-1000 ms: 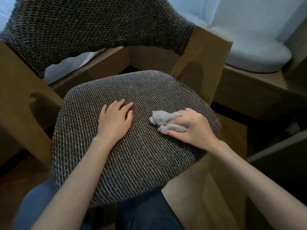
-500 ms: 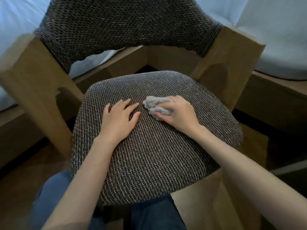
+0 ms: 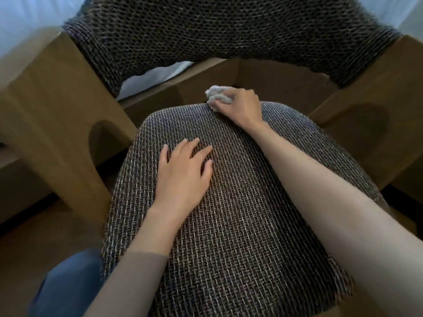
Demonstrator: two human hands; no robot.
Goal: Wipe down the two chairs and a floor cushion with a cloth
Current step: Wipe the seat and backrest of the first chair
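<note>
The right hand (image 3: pixel 240 106) is curled around a bunched pale grey cloth (image 3: pixel 217 96), grasping it and holding it down on the far edge of the chair seat (image 3: pixel 229 236), slightly right of the middle. The left hand (image 3: pixel 183 172) lies released, palm down with its fingers straight and a little spread. It rests flat on the middle of the seat, nearer and further left than the right hand and well apart from the cloth. Both forearms reach in from the near side across the dark woven seat fabric. A curved backrest (image 3: pixel 229 33) in the same weave spans the far side, with a gap between it and the seat. Tan wooden side panels (image 3: pixel 45 99) flank the seat on the left and right. White bedding (image 3: pixel 27 17) shows behind the backrest. At the near left, a knee in blue denim (image 3: pixel 66 284) sits beside the seat above the brown floor (image 3: pixel 34 236).
</note>
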